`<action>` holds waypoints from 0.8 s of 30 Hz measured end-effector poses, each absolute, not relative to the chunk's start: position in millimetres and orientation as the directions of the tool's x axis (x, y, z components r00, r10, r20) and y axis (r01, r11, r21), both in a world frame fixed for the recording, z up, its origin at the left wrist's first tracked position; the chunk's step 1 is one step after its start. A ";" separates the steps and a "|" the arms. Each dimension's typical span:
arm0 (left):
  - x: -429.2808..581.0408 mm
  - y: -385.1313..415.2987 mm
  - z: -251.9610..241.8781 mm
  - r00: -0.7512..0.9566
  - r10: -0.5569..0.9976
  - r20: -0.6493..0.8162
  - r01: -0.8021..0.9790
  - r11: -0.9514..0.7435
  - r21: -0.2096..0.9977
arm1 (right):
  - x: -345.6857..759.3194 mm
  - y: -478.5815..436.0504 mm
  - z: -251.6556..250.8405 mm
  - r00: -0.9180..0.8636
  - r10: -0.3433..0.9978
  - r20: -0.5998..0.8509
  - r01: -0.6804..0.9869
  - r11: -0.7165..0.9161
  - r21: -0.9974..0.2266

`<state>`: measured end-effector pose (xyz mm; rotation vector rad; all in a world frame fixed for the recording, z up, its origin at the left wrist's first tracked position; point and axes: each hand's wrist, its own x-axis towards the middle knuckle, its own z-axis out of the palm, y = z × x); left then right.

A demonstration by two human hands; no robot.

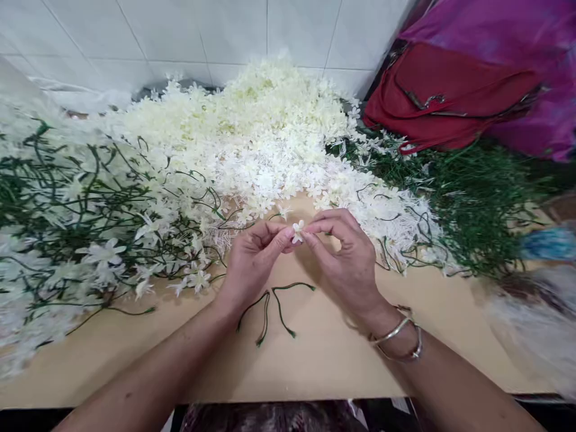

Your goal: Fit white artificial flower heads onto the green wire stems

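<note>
My left hand [252,261] and my right hand [346,258] meet over the tan board [315,354], fingers pinched together. Between the fingertips sits a small white artificial flower [297,230]. A green branching stem [272,306] hangs down from my left hand and trails over the board. My right wrist wears metal bangles [398,339]. Right behind the hands lies a big heap of loose white flower heads [261,138].
Finished green stems with white flowers [85,222] are piled at the left. Bare green stems [477,192] lie at the right, below a red bag [445,99] and purple cloth [508,36]. A white tiled wall [180,30] stands behind. The board's near edge [288,399] runs along the bottom.
</note>
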<state>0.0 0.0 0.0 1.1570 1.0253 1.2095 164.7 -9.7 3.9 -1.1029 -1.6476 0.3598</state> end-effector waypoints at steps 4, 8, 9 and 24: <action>1.1 -1.0 -2.1 0.100 0.995 0.000 -0.195 0.019 0.981 | 163.3 -7.5 2.7 0.007 0.854 0.520 0.416 0.470 -0.778; 0.7 -0.8 -4.4 0.118 0.993 0.006 -0.208 0.019 0.978 | 165.7 -2.3 -0.3 0.002 0.906 0.424 0.275 0.407 -0.871; 0.4 -0.7 -4.8 0.125 0.992 0.024 -0.194 0.001 0.981 | 167.1 -0.6 -1.1 0.000 0.922 0.387 0.219 0.378 -0.899; -25.4 11.6 7.9 -0.100 0.863 0.496 0.414 -0.417 0.809 | 189.2 17.1 -3.4 0.092 0.961 0.262 0.141 0.248 -0.959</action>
